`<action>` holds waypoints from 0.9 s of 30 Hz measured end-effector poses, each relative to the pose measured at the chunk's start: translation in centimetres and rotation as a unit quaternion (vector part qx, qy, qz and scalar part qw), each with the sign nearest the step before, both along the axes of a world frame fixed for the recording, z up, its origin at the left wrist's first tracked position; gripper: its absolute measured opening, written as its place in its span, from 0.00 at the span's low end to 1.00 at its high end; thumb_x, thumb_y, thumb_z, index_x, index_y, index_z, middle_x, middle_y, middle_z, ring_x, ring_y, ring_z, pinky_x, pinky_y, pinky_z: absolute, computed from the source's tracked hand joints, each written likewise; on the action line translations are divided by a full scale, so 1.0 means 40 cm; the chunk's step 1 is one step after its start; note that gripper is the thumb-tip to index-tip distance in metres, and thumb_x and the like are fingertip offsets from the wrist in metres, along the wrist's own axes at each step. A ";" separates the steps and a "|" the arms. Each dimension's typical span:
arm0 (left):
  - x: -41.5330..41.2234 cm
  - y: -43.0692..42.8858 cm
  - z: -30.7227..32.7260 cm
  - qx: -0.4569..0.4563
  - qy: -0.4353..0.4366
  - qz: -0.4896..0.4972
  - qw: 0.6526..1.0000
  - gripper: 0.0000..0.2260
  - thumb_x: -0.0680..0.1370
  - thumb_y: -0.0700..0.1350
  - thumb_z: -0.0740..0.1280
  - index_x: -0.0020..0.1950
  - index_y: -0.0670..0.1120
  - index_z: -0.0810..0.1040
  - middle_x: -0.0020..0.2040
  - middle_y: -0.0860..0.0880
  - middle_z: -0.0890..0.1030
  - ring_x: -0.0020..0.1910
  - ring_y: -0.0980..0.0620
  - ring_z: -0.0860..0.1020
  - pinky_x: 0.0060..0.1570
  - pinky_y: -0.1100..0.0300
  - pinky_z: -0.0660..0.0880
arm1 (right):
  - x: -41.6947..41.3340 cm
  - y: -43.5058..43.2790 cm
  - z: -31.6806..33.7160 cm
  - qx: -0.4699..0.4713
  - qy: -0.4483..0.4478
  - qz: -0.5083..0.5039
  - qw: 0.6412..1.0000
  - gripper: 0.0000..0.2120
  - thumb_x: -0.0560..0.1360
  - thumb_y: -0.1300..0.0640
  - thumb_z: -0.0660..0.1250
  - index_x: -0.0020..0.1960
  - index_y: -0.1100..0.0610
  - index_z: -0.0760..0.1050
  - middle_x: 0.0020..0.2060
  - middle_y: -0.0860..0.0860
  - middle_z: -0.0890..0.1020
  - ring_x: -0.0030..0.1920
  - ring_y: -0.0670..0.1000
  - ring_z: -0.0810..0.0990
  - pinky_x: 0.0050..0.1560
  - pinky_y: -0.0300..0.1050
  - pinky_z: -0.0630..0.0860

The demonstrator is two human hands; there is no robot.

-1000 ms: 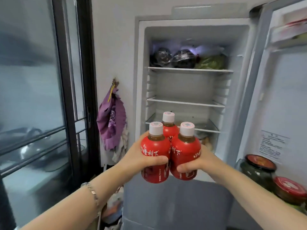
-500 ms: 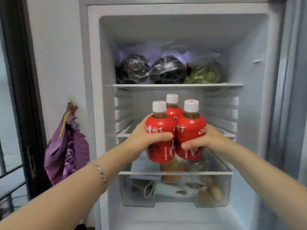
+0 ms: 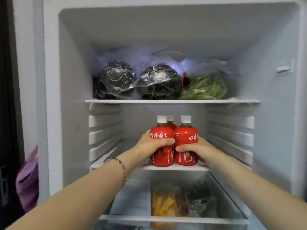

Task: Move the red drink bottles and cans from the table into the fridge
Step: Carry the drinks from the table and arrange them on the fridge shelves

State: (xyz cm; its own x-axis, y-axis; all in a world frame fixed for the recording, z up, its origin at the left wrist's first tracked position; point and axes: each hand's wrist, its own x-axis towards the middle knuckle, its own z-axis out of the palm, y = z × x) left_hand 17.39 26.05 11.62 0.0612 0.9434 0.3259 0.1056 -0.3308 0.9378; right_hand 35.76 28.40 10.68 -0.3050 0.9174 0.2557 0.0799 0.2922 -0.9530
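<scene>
Left hand [image 3: 153,144] is wrapped around the left bottle [image 3: 162,132], thumb across the front of its red label. On that wrist I see a thin chain bracelet [image 3: 120,165]. Right hand [image 3: 196,149] is clamped the same way on the right bottle [image 3: 185,134], thumb lying over the label and fingers round its far side. The two thumbs nearly meet where the bottles press against each other.

A third bottle [image 3: 172,125] stands just behind the gap between the two; only its white cap and red shoulder show, and I cannot tell which hand is steadying it. All three are upright with white caps on.

The bottles are inside the fridge [image 3: 69,80], bases at the near edge of the middle shelf [image 3: 186,168]. From here I cannot tell whether their full weight is on it.

On the top shelf [image 3: 172,101] there are two dark round bundles in clear film, one at the left [image 3: 114,80] and one in the middle [image 3: 159,82], touching each other, with a bag of greens [image 3: 206,87] just to the right.

Below the middle shelf, under a clear cover, I see a yellow packet [image 3: 162,203] beside a dark bag [image 3: 201,200]. Outside the fridge at the far left hangs a purple bag [image 3: 28,180].
</scene>
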 end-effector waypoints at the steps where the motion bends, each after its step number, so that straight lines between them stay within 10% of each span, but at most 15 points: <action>1: 0.011 0.020 -0.001 0.002 0.008 0.007 1.000 0.38 0.52 0.54 0.80 0.60 0.48 0.75 0.53 0.47 0.82 0.51 0.48 0.81 0.53 0.49 0.78 | 0.005 0.011 -0.003 0.009 0.001 -0.025 1.000 0.29 0.57 0.59 0.80 0.57 0.53 0.78 0.50 0.54 0.84 0.51 0.54 0.83 0.55 0.52 0.78; 5: 0.077 0.091 0.000 -0.005 0.158 0.122 0.980 0.37 0.66 0.61 0.74 0.67 0.45 0.68 0.61 0.46 0.75 0.60 0.45 0.75 0.57 0.56 0.74 | 0.032 0.050 0.000 0.061 -0.059 -0.139 0.987 0.22 0.64 0.54 0.78 0.56 0.54 0.78 0.53 0.53 0.83 0.54 0.52 0.81 0.55 0.45 0.76; 8: 0.138 0.118 -0.006 -0.051 0.394 0.252 0.882 0.41 0.71 0.69 0.60 0.71 0.39 0.59 0.67 0.39 0.66 0.66 0.40 0.66 0.64 0.50 0.66 | 0.057 0.073 0.003 0.062 -0.276 -0.298 0.911 0.35 0.67 0.37 0.70 0.66 0.57 0.70 0.61 0.56 0.76 0.66 0.58 0.70 0.64 0.49 0.69; 15: 0.175 0.160 -0.008 -0.045 0.221 0.178 0.958 0.26 0.75 0.42 0.70 0.68 0.36 0.65 0.63 0.37 0.74 0.61 0.39 0.75 0.60 0.50 0.73 | 0.051 0.080 0.012 0.037 -0.225 -0.371 0.900 0.26 0.74 0.57 0.70 0.65 0.67 0.64 0.62 0.63 0.74 0.62 0.61 0.74 0.57 0.49 0.72; 27: 0.039 0.027 -0.004 0.030 0.423 0.155 0.892 0.09 0.76 0.36 0.61 0.50 0.36 0.79 0.53 0.38 0.81 0.55 0.42 0.78 0.50 0.59 0.72 | -0.047 -0.069 0.000 0.105 -0.315 -0.314 0.890 0.11 0.74 0.63 0.62 0.54 0.57 0.80 0.57 0.57 0.79 0.58 0.59 0.77 0.58 0.45 0.72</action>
